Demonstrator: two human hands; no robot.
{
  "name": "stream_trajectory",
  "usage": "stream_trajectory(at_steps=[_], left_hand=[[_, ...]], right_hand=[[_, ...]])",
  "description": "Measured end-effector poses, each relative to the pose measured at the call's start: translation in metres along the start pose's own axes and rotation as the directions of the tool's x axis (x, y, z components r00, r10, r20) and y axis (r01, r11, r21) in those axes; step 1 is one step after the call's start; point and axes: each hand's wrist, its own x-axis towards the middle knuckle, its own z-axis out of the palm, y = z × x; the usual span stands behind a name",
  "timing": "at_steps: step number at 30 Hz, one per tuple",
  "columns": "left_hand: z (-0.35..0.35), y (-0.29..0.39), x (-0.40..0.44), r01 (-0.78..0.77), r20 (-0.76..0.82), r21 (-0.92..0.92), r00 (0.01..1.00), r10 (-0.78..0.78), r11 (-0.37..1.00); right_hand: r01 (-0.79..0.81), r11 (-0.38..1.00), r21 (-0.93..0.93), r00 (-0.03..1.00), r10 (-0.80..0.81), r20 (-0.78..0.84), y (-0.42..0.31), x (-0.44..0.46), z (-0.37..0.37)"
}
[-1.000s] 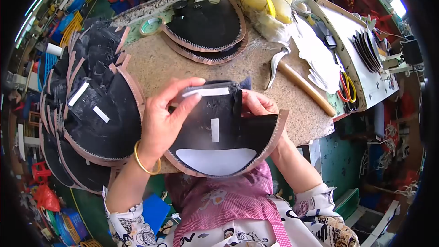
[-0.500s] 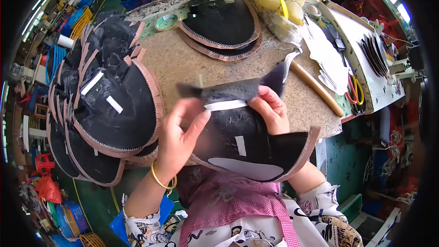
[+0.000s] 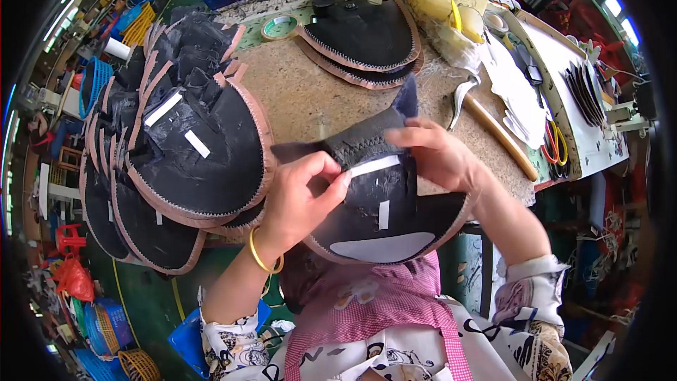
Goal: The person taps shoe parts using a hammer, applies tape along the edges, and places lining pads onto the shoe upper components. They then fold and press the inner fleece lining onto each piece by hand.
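Note:
A black stitched piece, which looks like a shoe upper, lies across the table's near edge. It has a zigzag-stitched rim, a pale oval patch and a short white strip. My left hand is closed, thumb and forefinger pinching the piece at the left end of a longer white strip. Bent fingers of my right hand grip the raised dark flap on its right side; the thumb is hidden. The flap's corner sticks up beyond that hand.
To the left is a pile of similar black pieces; two more lie at the back. A wooden-handled hammer, white sheets and scissors lie on the right. A tape roll sits behind.
My right hand has shifted up onto the flap, its forearm now across the piece's right side. The flap has tilted up to the right. My left hand has closed to a pinch.

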Motion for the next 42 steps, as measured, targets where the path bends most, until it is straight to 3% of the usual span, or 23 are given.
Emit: stream_trajectory(at_steps=[2, 3, 6, 8, 9, 10, 12, 13, 15, 18, 20, 22, 25, 27, 29, 30, 31, 32, 33, 35, 38, 39, 42], left_hand=[[0.009, -0.014, 0.003, -0.08, -0.075, 0.111, 0.993, 0.088, 0.991], [0.013, -0.025, 0.001, 0.048, -0.077, 0.063, 0.996, -0.043, 0.997], [0.022, -0.066, -0.011, 0.189, -0.007, 0.171, 0.982, -0.191, 0.967], [0.04, -0.098, -0.018, -0.16, -0.201, 0.306, 0.953, 0.228, 0.939], [0.043, -0.101, -0.017, -0.17, -0.1, 0.207, 0.976, 0.193, 0.963], [0.031, -0.05, -0.016, 0.343, 0.099, -0.299, 0.939, -0.329, 0.89], [0.039, -0.037, -0.016, 0.127, -0.032, -0.412, 0.988, -0.153, 0.902], [0.037, -0.026, -0.013, 0.165, -0.016, -0.647, 0.973, -0.23, 0.744], [0.017, -0.014, -0.01, 0.087, 0.045, -0.356, 0.996, -0.076, 0.93], [0.002, -0.007, -0.015, 0.184, 0.217, -0.459, 0.972, -0.092, 0.869], [-0.005, 0.002, -0.011, 0.267, 0.337, -0.686, 0.941, -0.03, 0.677], [-0.012, 0.014, -0.008, 0.377, 0.433, -0.774, 0.901, -0.01, 0.508], [0.001, 0.019, -0.006, 0.26, 0.264, -0.487, 0.954, -0.143, 0.834], [0.01, 0.017, -0.004, 0.197, 0.16, -0.455, 0.977, -0.138, 0.868], [0.018, 0.01, -0.004, 0.04, -0.048, -0.319, 0.997, -0.058, 0.947], [0.014, 0.006, -0.002, 0.048, -0.053, -0.292, 0.996, -0.067, 0.955], [0.01, 0.003, -0.004, 0.066, -0.056, -0.268, 0.995, -0.083, 0.961], [0.007, 0.001, -0.001, 0.131, -0.097, -0.232, 0.983, -0.157, 0.964], [0.007, -0.009, 0.001, 0.138, -0.144, -0.253, 0.973, -0.178, 0.958], [0.012, -0.022, 0.006, 0.119, -0.231, -0.281, 0.955, -0.187, 0.952], [0.02, -0.044, 0.012, 0.128, -0.237, -0.202, 0.956, -0.175, 0.971], [0.019, -0.048, 0.013, 0.138, -0.201, -0.15, 0.965, -0.167, 0.979], [0.007, -0.042, 0.023, -0.126, -0.02, 0.567, 0.986, 0.167, 0.814]], right_hand=[[0.022, 0.973, -0.231, 1.0, -0.025, -0.011, -0.004, 0.011, 0.007], [0.205, 0.868, -0.453, 0.976, -0.214, 0.033, -0.002, 0.012, 0.011], [0.565, 0.147, -0.812, 0.753, -0.494, 0.434, 0.01, -0.002, 0.014], [0.647, 0.037, -0.762, 0.686, -0.464, 0.56, 0.034, -0.004, -0.022], [0.59, -0.377, -0.714, 0.602, -0.383, 0.701, 0.009, -0.034, 0.019], [0.482, -0.529, -0.699, 0.57, -0.416, 0.708, 0.027, -0.035, 0.018], [0.456, -0.584, -0.671, 0.531, -0.427, 0.732, 0.036, -0.045, 0.015], [0.446, -0.561, -0.697, 0.526, -0.466, 0.712, 0.038, -0.048, 0.014], [0.476, -0.56, -0.678, 0.49, -0.471, 0.733, 0.034, -0.046, -0.001], [0.498, -0.612, -0.614, 0.393, -0.473, 0.789, 0.032, -0.047, -0.008], [0.451, -0.693, -0.562, 0.318, -0.464, 0.827, 0.035, -0.047, -0.008], [0.442, -0.703, -0.557, 0.309, -0.464, 0.83, 0.034, -0.045, -0.009], [0.445, -0.717, -0.536, 0.296, -0.447, 0.844, 0.037, -0.04, -0.006], [0.47, -0.706, -0.529, 0.301, -0.435, 0.849, 0.041, -0.038, -0.006], [0.563, -0.527, -0.637, 0.369, -0.529, 0.764, 0.038, -0.041, -0.006], [0.612, -0.341, -0.714, 0.43, -0.614, 0.662, 0.044, -0.045, -0.015], [0.612, 0.091, -0.786, 0.567, -0.743, 0.355, 0.056, -0.052, -0.013], [0.524, 0.512, -0.68, 0.715, -0.699, 0.024, 0.067, -0.059, -0.012], [0.44, 0.863, -0.248, 0.865, -0.482, -0.143, 0.073, -0.067, -0.014], [0.317, 0.948, -0.014, 0.94, -0.316, -0.125, 0.106, -0.077, -0.037], [0.55, 0.788, -0.277, 0.801, -0.592, -0.091, 0.111, -0.068, -0.016], [0.481, 0.75, -0.454, 0.786, -0.598, -0.155, 0.111, -0.066, -0.021], [0.162, 0.54, -0.826, 0.76, -0.602, -0.245, 0.096, -0.065, -0.018]])
